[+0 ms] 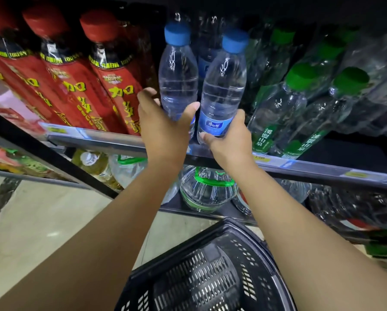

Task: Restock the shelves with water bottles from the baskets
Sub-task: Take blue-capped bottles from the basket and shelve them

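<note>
Shelving runs across the view behind a metal front rail. Below the rail, nearest the camera, sits a black slotted basket. Above the rail's left end stand tall red-labelled bottles with yellow characters, 加多 among them. Above its right end, green-capped bottles carry white characters including 山泉. Above the rail's middle, the left bottle and the right bottle, both clear water with blue caps, stand side by side, long axes near vertical, caps up. The right one's blue label has white writing too small to read. The left hand curls fingers and thumb round the left bottle's base. The right hand wraps the right bottle at its label.
</note>
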Tool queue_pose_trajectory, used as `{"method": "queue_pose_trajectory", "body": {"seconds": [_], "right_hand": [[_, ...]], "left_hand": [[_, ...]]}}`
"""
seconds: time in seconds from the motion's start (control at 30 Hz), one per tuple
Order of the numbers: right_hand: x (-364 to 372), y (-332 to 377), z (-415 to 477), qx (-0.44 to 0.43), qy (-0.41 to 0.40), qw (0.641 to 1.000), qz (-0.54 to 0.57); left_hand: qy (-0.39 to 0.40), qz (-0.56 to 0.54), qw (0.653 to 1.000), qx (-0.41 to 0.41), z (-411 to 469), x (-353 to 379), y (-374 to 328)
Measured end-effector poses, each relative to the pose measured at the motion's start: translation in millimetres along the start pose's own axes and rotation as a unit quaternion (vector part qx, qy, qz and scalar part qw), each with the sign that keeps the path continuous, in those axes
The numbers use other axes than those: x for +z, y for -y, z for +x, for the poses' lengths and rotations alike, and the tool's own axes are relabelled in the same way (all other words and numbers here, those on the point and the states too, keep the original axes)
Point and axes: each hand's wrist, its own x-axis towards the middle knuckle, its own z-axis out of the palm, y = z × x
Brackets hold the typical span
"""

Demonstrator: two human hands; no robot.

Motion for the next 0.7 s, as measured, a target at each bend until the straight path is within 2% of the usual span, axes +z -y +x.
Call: {"method": "queue_pose_trajectory", "body": {"seconds": [0.2, 0.3, 0.37, 0.57, 0.7], "right_hand": [[-0.5, -0.9, 9.9, 0.022, 0.016, 0.999, -0.019], [-3.0, 2.6, 16.0, 0.039, 0.032, 0.998, -0.023], [-1.6, 3.5, 16.6, 0.049, 0.032, 0.998, -0.029], [8.9, 0.9, 23.3, 0.075, -0.008, 0.997, -0.017], [15.5, 1.0, 39.4, 0.056, -0.014, 0.998, -0.017]], "left_hand": [[0.122, 0.016, 0.991, 0.052, 19.0, -6.1, 12.4], [0.165, -0.010, 0.986, 0.017, 20.4, -9.3, 7.6], [0.154, -0.005, 0.988, -0.005, 14.4, -6.6, 6.4], [0.057, 0.102, 0.992, -0.047, 11.5, 8.6, 4.9], [0.079, 0.128, 0.988, -0.031, 19.3, 14.3, 7.7]]}}
